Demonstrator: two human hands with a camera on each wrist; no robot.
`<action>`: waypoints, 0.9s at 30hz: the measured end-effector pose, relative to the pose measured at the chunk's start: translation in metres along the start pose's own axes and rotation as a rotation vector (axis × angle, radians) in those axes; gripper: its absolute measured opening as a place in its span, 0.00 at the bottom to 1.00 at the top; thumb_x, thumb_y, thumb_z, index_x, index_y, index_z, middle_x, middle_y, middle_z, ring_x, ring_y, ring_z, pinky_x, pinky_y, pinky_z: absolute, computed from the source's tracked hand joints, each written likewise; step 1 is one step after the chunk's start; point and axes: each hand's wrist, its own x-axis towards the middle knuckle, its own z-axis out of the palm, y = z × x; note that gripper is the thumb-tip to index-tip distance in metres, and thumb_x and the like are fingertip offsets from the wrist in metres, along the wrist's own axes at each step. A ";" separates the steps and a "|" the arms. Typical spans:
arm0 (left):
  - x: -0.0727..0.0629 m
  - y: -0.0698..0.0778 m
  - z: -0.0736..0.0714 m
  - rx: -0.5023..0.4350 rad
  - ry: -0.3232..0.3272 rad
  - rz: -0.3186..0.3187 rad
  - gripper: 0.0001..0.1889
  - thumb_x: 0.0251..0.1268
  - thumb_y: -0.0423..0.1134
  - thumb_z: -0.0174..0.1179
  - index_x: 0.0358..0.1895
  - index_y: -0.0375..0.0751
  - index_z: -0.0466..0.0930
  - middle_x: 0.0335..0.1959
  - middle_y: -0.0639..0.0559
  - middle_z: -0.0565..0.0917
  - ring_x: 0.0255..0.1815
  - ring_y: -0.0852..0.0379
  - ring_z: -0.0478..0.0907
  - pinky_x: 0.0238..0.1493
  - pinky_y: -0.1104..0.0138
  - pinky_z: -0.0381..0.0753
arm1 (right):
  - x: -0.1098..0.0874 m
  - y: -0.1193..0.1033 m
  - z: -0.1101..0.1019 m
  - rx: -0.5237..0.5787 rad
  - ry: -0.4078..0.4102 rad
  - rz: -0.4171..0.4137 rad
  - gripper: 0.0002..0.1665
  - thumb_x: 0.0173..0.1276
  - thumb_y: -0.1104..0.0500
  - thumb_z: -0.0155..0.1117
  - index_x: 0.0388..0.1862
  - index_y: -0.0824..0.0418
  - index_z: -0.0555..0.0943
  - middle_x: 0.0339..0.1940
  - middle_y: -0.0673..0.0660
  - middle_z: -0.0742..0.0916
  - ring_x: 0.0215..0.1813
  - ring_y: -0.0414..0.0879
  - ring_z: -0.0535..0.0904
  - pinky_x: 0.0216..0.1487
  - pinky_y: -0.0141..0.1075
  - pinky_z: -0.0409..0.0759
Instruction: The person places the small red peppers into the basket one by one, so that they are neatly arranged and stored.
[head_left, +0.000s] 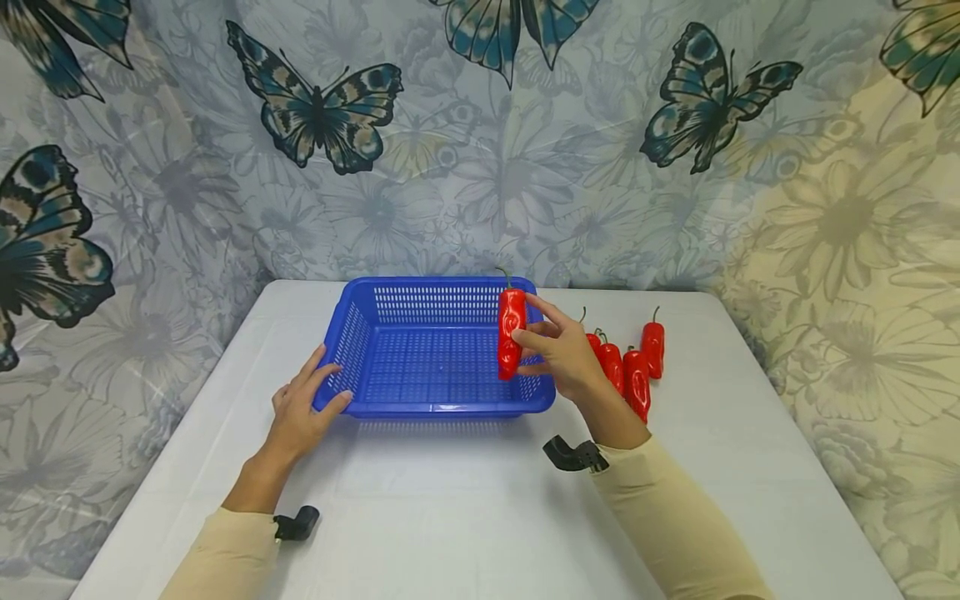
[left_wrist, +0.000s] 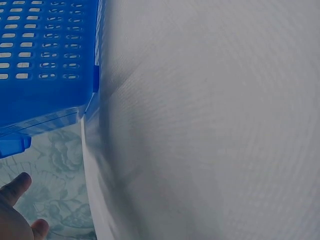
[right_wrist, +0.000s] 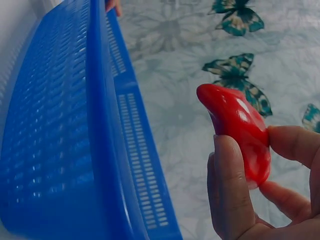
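Note:
A glossy red chili pepper (head_left: 512,333) with a green stem is pinched between the thumb and fingers of my right hand (head_left: 564,350). It is held upright over the right end of a blue plastic basket (head_left: 442,408). In the right wrist view the pepper (right_wrist: 240,132) shows clear of the rim (right_wrist: 102,125). My left hand (head_left: 303,408) is at the basket's left front corner, fingers and thumb extended by the rim. The left wrist view catches only some fingertips (left_wrist: 20,187) near the basket (left_wrist: 45,100). No peppers show inside the basket.
Several more red peppers (head_left: 636,379) lie on the white table (head_left: 450,517) to the right of the basket, partly hidden by my right hand and forearm. A butterfly-and-flower patterned cloth (head_left: 495,183) hangs behind the table and along its sides.

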 end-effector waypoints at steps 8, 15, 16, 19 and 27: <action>0.000 -0.001 0.000 -0.013 0.003 -0.001 0.26 0.63 0.49 0.59 0.60 0.38 0.72 0.75 0.43 0.55 0.71 0.33 0.55 0.59 0.33 0.43 | 0.011 0.007 0.016 0.013 -0.007 0.037 0.40 0.63 0.60 0.70 0.72 0.42 0.67 0.50 0.66 0.76 0.37 0.55 0.82 0.34 0.50 0.83; 0.000 -0.001 0.001 -0.028 0.000 -0.002 0.26 0.63 0.49 0.59 0.60 0.38 0.72 0.75 0.43 0.55 0.71 0.33 0.55 0.58 0.33 0.43 | 0.018 0.012 0.032 0.008 -0.020 0.074 0.39 0.63 0.61 0.69 0.71 0.41 0.68 0.50 0.65 0.77 0.39 0.57 0.82 0.33 0.49 0.83; 0.000 -0.001 0.001 -0.029 -0.001 -0.002 0.26 0.63 0.49 0.59 0.60 0.37 0.72 0.75 0.43 0.55 0.71 0.33 0.55 0.58 0.33 0.43 | 0.019 0.013 0.034 0.013 -0.023 0.077 0.39 0.63 0.61 0.69 0.71 0.41 0.68 0.50 0.65 0.77 0.38 0.57 0.82 0.33 0.50 0.83; 0.000 -0.001 0.001 -0.035 0.001 0.000 0.26 0.63 0.48 0.59 0.60 0.37 0.72 0.75 0.43 0.55 0.70 0.33 0.55 0.58 0.33 0.44 | 0.022 0.015 0.040 0.030 -0.031 0.088 0.39 0.63 0.62 0.69 0.70 0.42 0.68 0.50 0.65 0.78 0.36 0.56 0.82 0.34 0.52 0.83; 0.000 -0.001 0.001 -0.035 -0.001 -0.002 0.26 0.63 0.49 0.59 0.60 0.37 0.72 0.75 0.42 0.55 0.71 0.33 0.54 0.58 0.33 0.43 | 0.029 0.022 0.057 0.033 -0.054 0.117 0.40 0.62 0.65 0.69 0.71 0.44 0.67 0.46 0.64 0.78 0.31 0.52 0.81 0.35 0.53 0.82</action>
